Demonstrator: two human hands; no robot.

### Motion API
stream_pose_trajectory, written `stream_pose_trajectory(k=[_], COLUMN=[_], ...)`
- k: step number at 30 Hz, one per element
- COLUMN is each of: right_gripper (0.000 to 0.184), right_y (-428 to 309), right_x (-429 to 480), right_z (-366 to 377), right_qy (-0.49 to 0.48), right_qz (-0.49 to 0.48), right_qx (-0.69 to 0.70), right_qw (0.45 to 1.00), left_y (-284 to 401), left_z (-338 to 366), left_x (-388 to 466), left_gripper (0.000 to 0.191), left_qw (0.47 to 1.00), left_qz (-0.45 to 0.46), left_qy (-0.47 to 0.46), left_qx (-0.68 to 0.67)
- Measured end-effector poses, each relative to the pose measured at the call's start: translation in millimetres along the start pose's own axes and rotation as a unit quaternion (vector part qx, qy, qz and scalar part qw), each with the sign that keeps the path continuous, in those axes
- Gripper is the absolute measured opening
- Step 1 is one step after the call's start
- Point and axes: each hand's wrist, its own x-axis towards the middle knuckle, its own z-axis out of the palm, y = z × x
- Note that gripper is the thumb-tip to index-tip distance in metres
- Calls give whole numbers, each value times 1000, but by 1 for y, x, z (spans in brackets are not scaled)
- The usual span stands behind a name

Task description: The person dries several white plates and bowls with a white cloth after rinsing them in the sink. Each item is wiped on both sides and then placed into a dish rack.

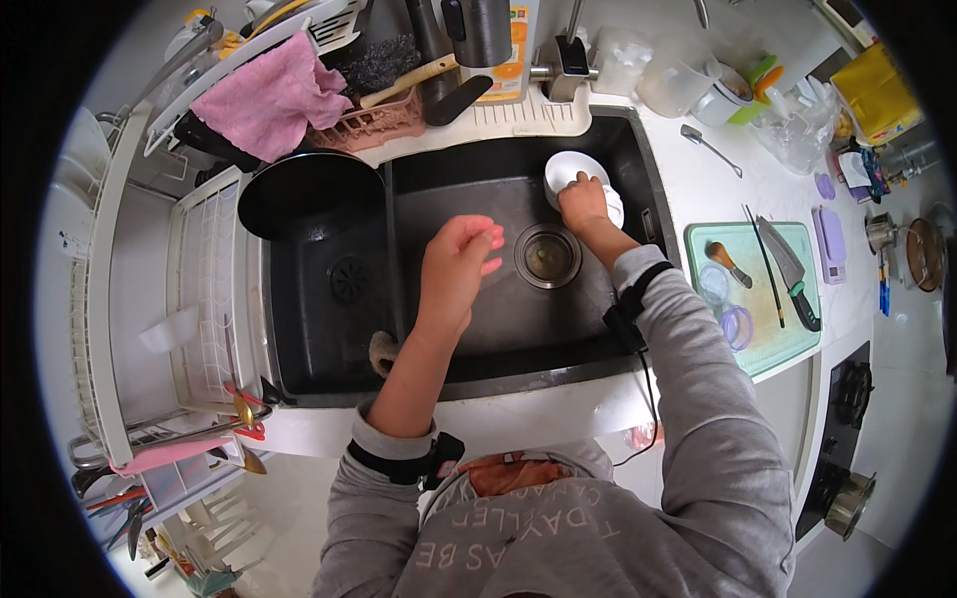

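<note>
My right hand [585, 204] reaches into the back right of the large sink basin [478, 314], its fingers at a white bowl [566, 166]. Another white dish [613, 208] shows just beside it, partly behind the hand; whether the fingers grip either one cannot be told. My left hand [465, 254] is raised over the basin with its fingers bent and nothing seen in it. Between the hands and lower down lies the metal drain strainer [548, 256]. A dark pan [312, 196] leans over the back of the small left basin.
Right of the sink, a green cutting board [755, 299] holds a knife [781, 254], chopsticks, a peeler-like tool and clear lids. A dish rack [213, 284] stands left. Behind the sink are a faucet [572, 63], a pink cloth [265, 97] and a brush. A stove [848, 404] is at far right.
</note>
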Motion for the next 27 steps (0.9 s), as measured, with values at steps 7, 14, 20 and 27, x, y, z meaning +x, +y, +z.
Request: stream_pose_trajectory(k=[7, 14, 20, 27], right_gripper=[27, 24, 37, 38], right_y=[15, 48, 43, 19], right_x=[-46, -105, -154, -166], right_z=[-68, -106, -127, -154], right_qy=[29, -99, -110, -85], right_qz=[111, 220, 164, 119], right_qx=[268, 896, 980, 989], right_qw=[957, 372, 36, 18], left_y=[3, 4, -3, 3], left_z=[2, 2, 7, 23], left_x=[1, -8, -17, -55], left_gripper=[20, 19, 34, 96], left_qw=[1000, 999, 979, 826], left_qz=[11, 26, 128, 345], left_qy=[-20, -23, -36, -58], left_qx=[-7, -1, 153, 442])
